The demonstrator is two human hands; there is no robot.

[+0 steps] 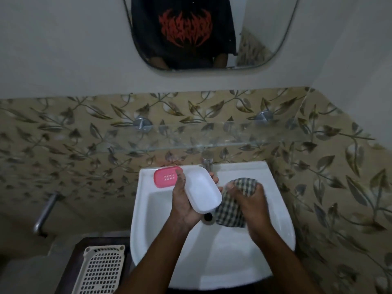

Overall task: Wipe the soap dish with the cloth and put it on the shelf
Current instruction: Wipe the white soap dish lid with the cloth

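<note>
left grip [182, 207] clasps the white soap dish [202, 190] over the sink [284, 230]; just right of it, right grip [252, 205] clutches the checked cloth [229, 211] beside the dish.

Two hands [182, 205] [252, 205], one soap dish [202, 190], one pink tray [165, 177], one cloth [230, 212], one shelf [212, 143].
</note>
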